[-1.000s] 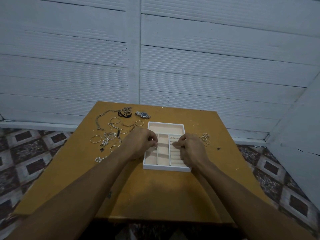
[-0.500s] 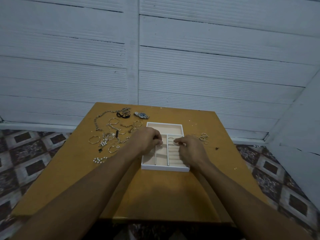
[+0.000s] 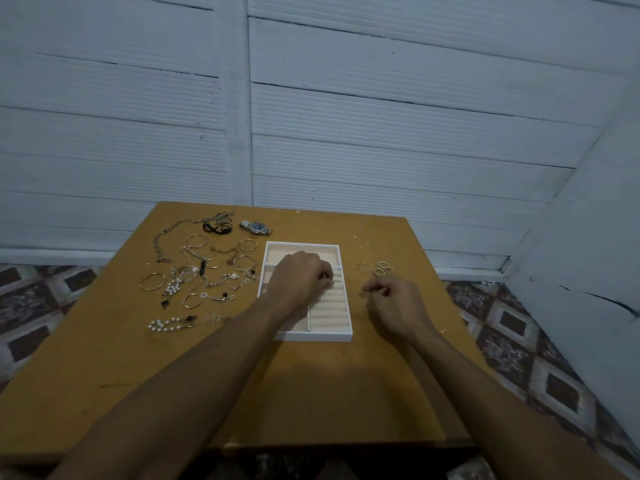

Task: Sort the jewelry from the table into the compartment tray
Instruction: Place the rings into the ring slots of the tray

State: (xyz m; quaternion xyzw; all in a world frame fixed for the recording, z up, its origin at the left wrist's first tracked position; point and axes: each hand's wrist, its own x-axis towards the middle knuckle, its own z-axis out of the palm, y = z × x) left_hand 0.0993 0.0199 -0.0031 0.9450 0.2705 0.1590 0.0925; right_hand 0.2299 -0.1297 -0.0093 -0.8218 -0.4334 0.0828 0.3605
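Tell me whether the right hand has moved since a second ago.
Yes. The right hand has moved rightward, off the tray, and now sits over the table near the loose rings.

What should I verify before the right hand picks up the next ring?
1. The loose rings lie on the table, right of the tray: ok.
2. The right hand is empty: cannot tell, its fingers are curled.
3. The left hand is clear of the ring rolls: not ok, it hangs over their far end.
4. Free ring rolls: ok, the near rows are bare.
5. The tray sits flat: ok.
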